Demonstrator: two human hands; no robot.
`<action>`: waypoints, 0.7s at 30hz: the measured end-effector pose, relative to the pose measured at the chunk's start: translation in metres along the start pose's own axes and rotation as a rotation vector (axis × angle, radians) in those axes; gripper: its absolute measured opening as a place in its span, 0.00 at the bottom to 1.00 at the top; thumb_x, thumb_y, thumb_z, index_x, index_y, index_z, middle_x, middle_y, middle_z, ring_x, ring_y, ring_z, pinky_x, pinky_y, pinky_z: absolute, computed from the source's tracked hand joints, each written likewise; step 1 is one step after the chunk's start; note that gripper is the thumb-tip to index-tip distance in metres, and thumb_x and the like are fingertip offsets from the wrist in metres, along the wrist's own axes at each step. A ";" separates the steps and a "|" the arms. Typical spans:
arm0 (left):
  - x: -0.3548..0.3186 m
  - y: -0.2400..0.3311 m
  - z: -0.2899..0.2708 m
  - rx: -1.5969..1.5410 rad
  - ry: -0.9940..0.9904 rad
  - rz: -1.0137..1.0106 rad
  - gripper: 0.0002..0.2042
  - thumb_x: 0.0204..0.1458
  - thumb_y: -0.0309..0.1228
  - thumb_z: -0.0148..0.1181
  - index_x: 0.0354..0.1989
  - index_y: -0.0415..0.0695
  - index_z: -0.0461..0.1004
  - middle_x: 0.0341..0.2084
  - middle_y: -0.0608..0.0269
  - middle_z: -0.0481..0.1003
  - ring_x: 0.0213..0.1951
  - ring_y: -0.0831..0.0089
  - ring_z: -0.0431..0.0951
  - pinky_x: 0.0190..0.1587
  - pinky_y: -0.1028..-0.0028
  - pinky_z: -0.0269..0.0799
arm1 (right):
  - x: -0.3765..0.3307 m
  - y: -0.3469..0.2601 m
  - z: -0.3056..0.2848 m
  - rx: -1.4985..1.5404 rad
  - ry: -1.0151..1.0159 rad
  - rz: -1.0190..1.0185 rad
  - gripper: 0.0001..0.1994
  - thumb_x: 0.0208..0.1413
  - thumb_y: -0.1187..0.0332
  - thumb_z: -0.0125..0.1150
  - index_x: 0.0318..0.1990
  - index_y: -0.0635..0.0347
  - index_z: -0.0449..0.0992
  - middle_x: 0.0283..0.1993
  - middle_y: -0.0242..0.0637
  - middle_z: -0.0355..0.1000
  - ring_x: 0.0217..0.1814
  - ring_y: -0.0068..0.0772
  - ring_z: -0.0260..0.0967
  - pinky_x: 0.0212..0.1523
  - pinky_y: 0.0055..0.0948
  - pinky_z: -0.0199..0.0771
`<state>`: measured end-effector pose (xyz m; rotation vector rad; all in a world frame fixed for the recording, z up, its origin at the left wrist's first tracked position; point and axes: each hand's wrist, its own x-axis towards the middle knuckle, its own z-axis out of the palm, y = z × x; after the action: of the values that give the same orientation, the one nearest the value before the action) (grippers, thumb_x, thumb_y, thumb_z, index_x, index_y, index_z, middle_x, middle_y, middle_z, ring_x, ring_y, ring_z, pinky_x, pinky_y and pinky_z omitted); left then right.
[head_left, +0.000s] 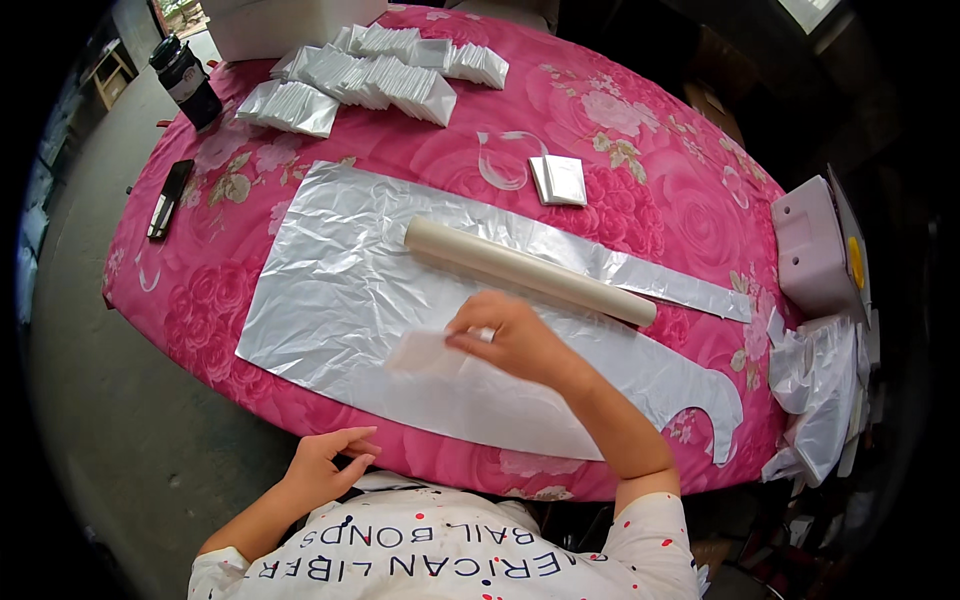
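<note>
A large silver plastic sheet (pixel 320 270) lies creased across the table, with a curved cut-out at its right end and a long strip along its far side. Resting on it is a pale cardboard-coloured tube (pixel 530 270), set slantwise. My right hand (pixel 510 335) is above the sheet, just on the near side of the tube. Its thumb and fingers pinch a translucent whitish piece of film (pixel 425 352), smeared by motion. Off the table's near edge, my left hand (pixel 325 465) holds nothing, its fingers apart and pointing to the right.
On the pink flowered cloth are heaped flat silver packets (pixel 370 75), two more packets (pixel 558 181), a clear strip loop (pixel 500 165), a dark bottle (pixel 185 82) and a black-and-silver object (pixel 170 200). A white box (pixel 280 25) stands behind; a pinkish bin (pixel 815 250) and crumpled plastic (pixel 815 380) are at right.
</note>
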<state>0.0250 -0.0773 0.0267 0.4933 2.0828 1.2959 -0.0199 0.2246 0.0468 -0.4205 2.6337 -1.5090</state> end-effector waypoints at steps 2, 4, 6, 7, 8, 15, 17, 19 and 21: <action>0.002 0.001 0.000 0.032 -0.005 0.008 0.18 0.47 0.20 0.58 0.48 0.36 0.69 0.32 0.56 0.78 0.33 0.73 0.79 0.38 0.77 0.74 | 0.018 0.038 -0.039 0.350 0.325 0.233 0.07 0.52 0.69 0.60 0.33 0.64 0.77 0.30 0.30 0.74 0.32 0.18 0.67 0.32 0.20 0.66; 0.002 0.001 0.004 -0.012 -0.053 -0.025 0.18 0.47 0.20 0.57 0.49 0.36 0.69 0.34 0.56 0.78 0.34 0.74 0.79 0.38 0.78 0.73 | 0.037 0.079 -0.085 0.327 0.576 0.236 0.09 0.53 0.70 0.58 0.37 0.68 0.76 0.31 0.30 0.74 0.31 0.16 0.67 0.33 0.18 0.66; 0.001 -0.002 0.010 -0.100 -0.105 -0.068 0.18 0.47 0.21 0.57 0.49 0.37 0.69 0.35 0.56 0.78 0.35 0.74 0.79 0.39 0.78 0.73 | 0.046 0.121 -0.121 0.259 0.756 0.263 0.09 0.53 0.69 0.59 0.36 0.68 0.77 0.30 0.31 0.74 0.29 0.16 0.67 0.32 0.19 0.67; 0.001 -0.002 0.012 -0.108 -0.115 -0.057 0.18 0.48 0.21 0.56 0.50 0.37 0.69 0.35 0.57 0.78 0.36 0.75 0.78 0.39 0.79 0.72 | 0.047 0.144 -0.135 0.181 0.809 0.295 0.10 0.52 0.68 0.59 0.36 0.67 0.77 0.29 0.32 0.75 0.29 0.17 0.67 0.32 0.20 0.67; 0.002 -0.002 0.011 -0.096 -0.111 -0.043 0.18 0.48 0.21 0.56 0.50 0.37 0.69 0.35 0.57 0.78 0.35 0.75 0.78 0.39 0.79 0.72 | 0.046 0.160 -0.144 0.069 0.814 0.362 0.11 0.51 0.67 0.60 0.37 0.67 0.77 0.29 0.33 0.75 0.29 0.20 0.68 0.32 0.22 0.67; 0.003 0.002 0.009 -0.027 -0.083 -0.023 0.17 0.47 0.18 0.56 0.48 0.36 0.70 0.33 0.56 0.78 0.35 0.75 0.78 0.41 0.78 0.72 | 0.030 0.168 -0.147 -0.688 0.827 0.368 0.22 0.48 0.59 0.62 0.45 0.67 0.73 0.44 0.51 0.72 0.49 0.42 0.68 0.49 0.32 0.66; 0.003 0.003 0.009 -0.017 -0.075 -0.031 0.17 0.47 0.19 0.56 0.47 0.36 0.70 0.33 0.57 0.78 0.35 0.74 0.78 0.41 0.78 0.72 | 0.017 0.135 -0.131 -0.397 0.668 0.333 0.22 0.47 0.59 0.62 0.47 0.65 0.73 0.46 0.49 0.71 0.49 0.44 0.67 0.49 0.33 0.66; 0.006 0.004 0.011 -0.014 -0.070 -0.038 0.17 0.46 0.19 0.56 0.47 0.36 0.71 0.33 0.57 0.78 0.35 0.74 0.78 0.40 0.78 0.73 | -0.009 0.093 -0.108 -0.199 0.444 0.287 0.22 0.47 0.60 0.63 0.48 0.61 0.72 0.47 0.46 0.70 0.50 0.44 0.66 0.51 0.34 0.65; 0.014 0.007 0.015 0.008 -0.100 0.050 0.16 0.47 0.20 0.57 0.47 0.36 0.71 0.34 0.56 0.78 0.34 0.73 0.79 0.40 0.78 0.73 | -0.048 0.072 -0.085 -0.287 0.307 0.224 0.22 0.46 0.63 0.64 0.50 0.58 0.71 0.47 0.42 0.69 0.49 0.44 0.65 0.51 0.34 0.65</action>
<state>0.0248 -0.0554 0.0234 0.6052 2.0051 1.2658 -0.0055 0.3432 0.0252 0.1022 3.0206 -1.2161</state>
